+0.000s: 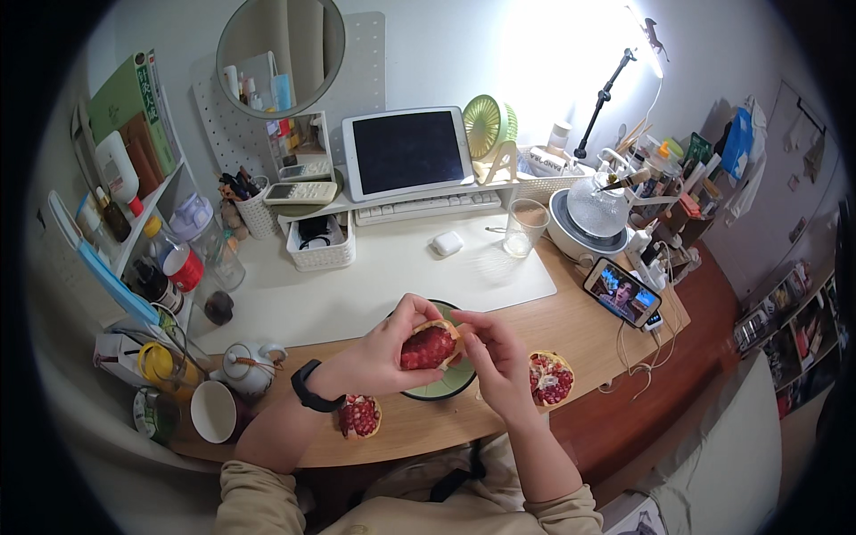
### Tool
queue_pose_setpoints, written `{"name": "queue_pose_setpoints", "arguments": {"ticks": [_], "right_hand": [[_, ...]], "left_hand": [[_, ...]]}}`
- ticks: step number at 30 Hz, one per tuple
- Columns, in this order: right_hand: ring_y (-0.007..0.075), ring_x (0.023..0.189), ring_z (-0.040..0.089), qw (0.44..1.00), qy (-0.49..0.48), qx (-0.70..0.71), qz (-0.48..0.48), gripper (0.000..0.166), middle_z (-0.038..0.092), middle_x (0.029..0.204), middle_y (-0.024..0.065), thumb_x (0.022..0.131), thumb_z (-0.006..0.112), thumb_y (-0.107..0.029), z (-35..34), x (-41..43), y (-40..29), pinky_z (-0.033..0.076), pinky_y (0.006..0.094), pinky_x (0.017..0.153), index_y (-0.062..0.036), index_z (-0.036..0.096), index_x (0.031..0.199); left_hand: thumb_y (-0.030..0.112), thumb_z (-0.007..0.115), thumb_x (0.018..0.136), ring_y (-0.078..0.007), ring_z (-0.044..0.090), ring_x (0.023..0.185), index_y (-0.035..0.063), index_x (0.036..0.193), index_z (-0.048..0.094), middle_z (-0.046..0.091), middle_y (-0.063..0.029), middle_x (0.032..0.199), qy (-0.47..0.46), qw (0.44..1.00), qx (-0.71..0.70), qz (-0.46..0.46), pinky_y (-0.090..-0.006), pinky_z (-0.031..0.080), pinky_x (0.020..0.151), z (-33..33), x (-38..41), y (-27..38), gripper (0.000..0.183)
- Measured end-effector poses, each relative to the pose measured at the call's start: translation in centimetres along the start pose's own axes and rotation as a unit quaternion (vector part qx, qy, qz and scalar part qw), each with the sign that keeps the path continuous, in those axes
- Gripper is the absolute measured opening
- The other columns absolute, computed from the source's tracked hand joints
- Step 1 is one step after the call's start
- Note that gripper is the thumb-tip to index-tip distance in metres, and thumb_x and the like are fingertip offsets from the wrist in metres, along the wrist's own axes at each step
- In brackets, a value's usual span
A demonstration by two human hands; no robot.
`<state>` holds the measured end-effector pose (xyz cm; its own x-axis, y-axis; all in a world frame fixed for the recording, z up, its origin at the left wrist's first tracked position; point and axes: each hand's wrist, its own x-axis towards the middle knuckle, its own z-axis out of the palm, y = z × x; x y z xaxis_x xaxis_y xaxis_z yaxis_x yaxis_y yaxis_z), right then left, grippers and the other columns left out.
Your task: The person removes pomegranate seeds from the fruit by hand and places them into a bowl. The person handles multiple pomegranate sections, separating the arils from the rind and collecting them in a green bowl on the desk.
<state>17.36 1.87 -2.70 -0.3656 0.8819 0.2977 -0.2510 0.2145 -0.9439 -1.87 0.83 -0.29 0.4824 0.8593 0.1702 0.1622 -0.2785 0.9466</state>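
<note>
A pomegranate piece (pixel 428 348) with red seeds showing rests in my left hand (pixel 381 354), held between thumb and fingers above a green bowl with a dark rim (pixel 441 388). My right hand (pixel 496 358) touches the piece's right edge with thumb and index finger; whether a bit of peel or membrane is pinched there is too small to tell. To the right of the bowl lies a larger pomegranate portion (pixel 551 378), cut face up with pale membrane. Another pomegranate chunk (pixel 360 416) sits on the wooden desk below my left wrist.
A white teapot (pixel 247 368) and a white cup (pixel 214 412) stand at the left. Behind are a tablet (pixel 411 154), an earbud case (pixel 447 243) and a clear cup (pixel 525 231). At the right are a phone (pixel 622 292), cables and a glass kettle (pixel 597 204) on its base.
</note>
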Motion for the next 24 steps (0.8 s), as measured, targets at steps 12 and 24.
{"name": "queue_pose_setpoints", "arguments": {"ticks": [12,24], "right_hand": [[0.0103,0.096,0.058,0.998,-0.044,0.048,0.023,0.028,0.059,0.102,0.0048,0.093,0.054,-0.003,-0.4,-0.1,0.1,0.048,0.0231,0.084,0.0029,0.054,0.12],[0.0199,0.084,0.06,0.935,-0.024,-0.311,-0.171,0.029,0.061,0.091,0.0118,0.092,0.048,0.004,0.2,-0.1,-1.4,0.048,0.0278,0.073,-0.0019,0.055,0.119]], "left_hand": [[0.006,0.074,0.077,-0.0126,0.052,0.106,0.0044,0.113,0.032,0.051,-0.011,0.115,-0.027,0.997,0.074,0.011,-0.0263,0.044,0.089,-0.2,-0.5,0.4,0.055],[0.012,0.072,0.079,-0.0283,0.05,0.122,0.0021,0.118,0.031,0.049,-0.0213,0.12,-0.035,0.996,0.078,0.017,-0.0341,0.042,0.096,-0.1,-0.5,0.8,0.058]]}}
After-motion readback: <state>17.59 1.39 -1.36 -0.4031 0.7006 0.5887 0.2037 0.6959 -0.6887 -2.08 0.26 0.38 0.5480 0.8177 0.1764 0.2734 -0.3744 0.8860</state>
